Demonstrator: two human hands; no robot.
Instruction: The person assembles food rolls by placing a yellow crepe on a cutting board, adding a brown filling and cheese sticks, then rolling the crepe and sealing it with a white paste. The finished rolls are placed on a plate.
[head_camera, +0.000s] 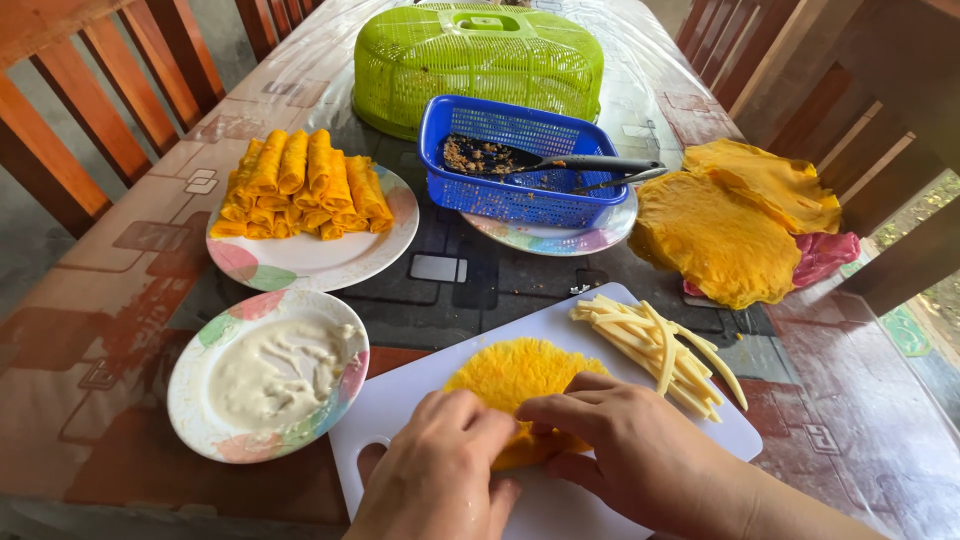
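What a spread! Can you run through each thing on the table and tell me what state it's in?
Yellow wrapper: flat on the white cutting board, near edge being folded.
Left hand: fingers on the wrapper.
Right hand: fingers on the wrapper.
Cheese sticks: cut, loose pile.
Rolls: rolled, stacked on a plate.
White paste: spread in its plate.
Blue basket: nearly empty, utensils inside.
Green food cover: upside down over the table.
Spare wrappers: unrolled, stacked.

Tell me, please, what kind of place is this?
Probably a home dining table used for preparing food: wooden chairs around it, a white cutting board, a plate of yellow rolls and a green food cover.
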